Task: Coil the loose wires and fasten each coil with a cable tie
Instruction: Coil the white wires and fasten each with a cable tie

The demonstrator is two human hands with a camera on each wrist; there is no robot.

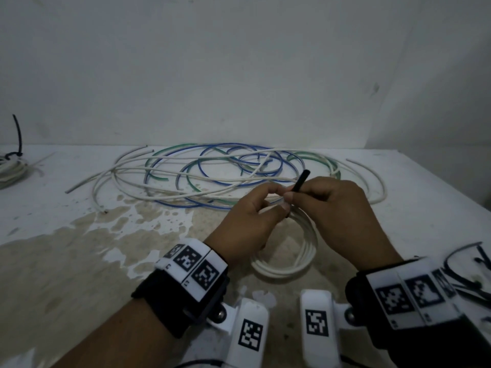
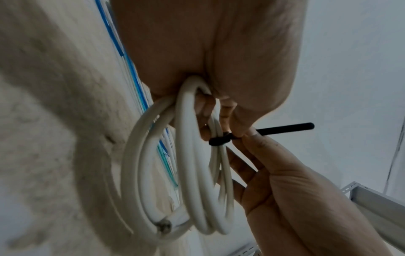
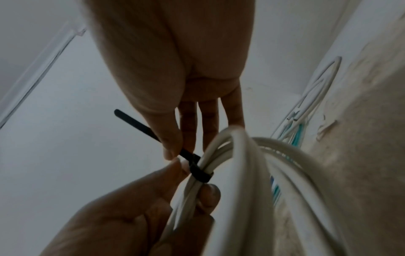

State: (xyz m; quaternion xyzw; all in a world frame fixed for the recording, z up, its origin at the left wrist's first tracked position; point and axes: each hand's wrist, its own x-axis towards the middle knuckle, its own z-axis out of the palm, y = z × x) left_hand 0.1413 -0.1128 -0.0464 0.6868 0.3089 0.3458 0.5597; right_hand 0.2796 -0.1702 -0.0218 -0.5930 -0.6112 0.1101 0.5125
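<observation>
A white wire coil (image 1: 292, 251) hangs from my left hand (image 1: 265, 208), whose thumb and fingers pinch its strands (image 3: 197, 194) together. A black cable tie (image 2: 219, 140) is looped around the bundle, close against the strands. My right hand (image 1: 295, 196) pinches the tie's free tail (image 1: 300, 181) between thumb and fingers just past the tie's head (image 3: 192, 161). The tail sticks up and away from the coil (image 2: 197, 173). The coil's lower part rests near the stained tabletop (image 1: 106, 261).
Loose white, blue and green wires (image 1: 212, 171) sprawl across the back of the table. A tied white coil (image 1: 12, 166) lies at the far left edge. Spare black cable ties (image 1: 467, 277) lie by my right wrist. A wall stands behind the table.
</observation>
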